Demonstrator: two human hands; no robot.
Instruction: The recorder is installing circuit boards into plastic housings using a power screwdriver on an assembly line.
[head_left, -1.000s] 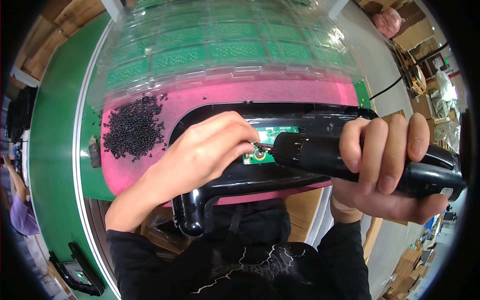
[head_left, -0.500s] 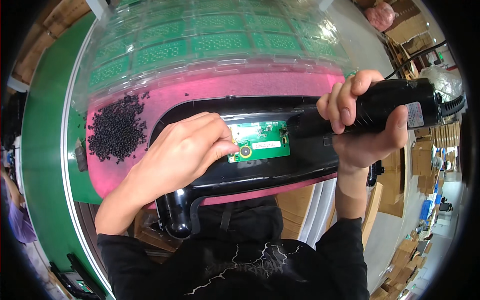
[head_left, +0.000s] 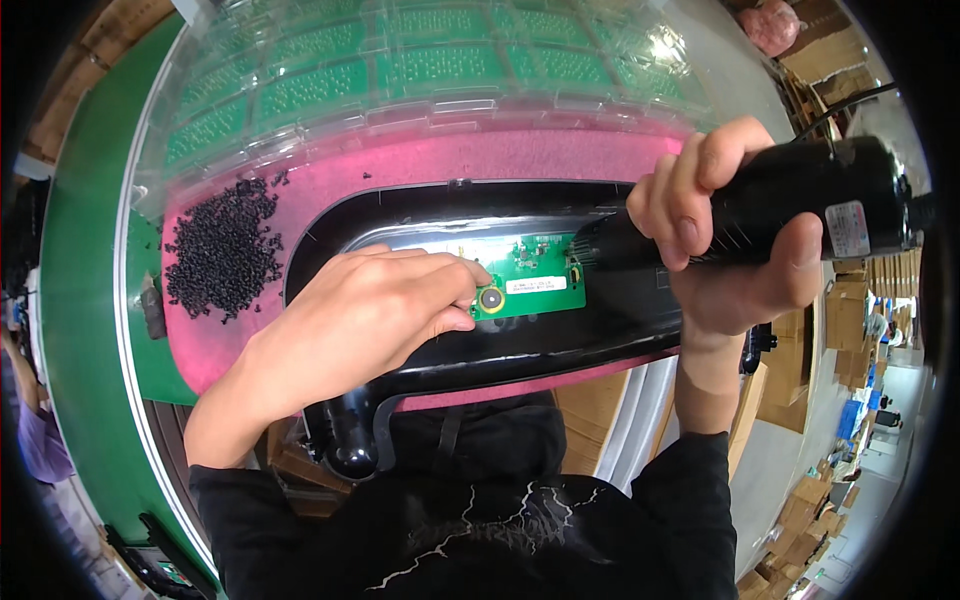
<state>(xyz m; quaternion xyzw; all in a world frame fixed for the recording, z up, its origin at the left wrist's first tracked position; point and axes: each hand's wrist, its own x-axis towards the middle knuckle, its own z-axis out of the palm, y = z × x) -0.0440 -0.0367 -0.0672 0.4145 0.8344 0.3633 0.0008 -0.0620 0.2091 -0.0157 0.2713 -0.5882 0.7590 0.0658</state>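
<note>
Piled small black parts (head_left: 222, 250), clear trays (head_left: 400, 118) of circuit boards (head_left: 440, 65), a green counter (head_left: 158, 370), a corded driver (head_left: 790, 200) and stacked cartons (head_left: 815, 510) show an assembly workshop.

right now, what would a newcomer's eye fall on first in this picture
Probably the thick black cylindrical power tool, held in the right hand, its front end over the right edge of a green rectangular circuit board. That board lies inside a large glossy black plastic housing, the left hand at its left end. The loose heap of small black screw-like pieces also stands out, on the left of the bright pink mat.
</note>
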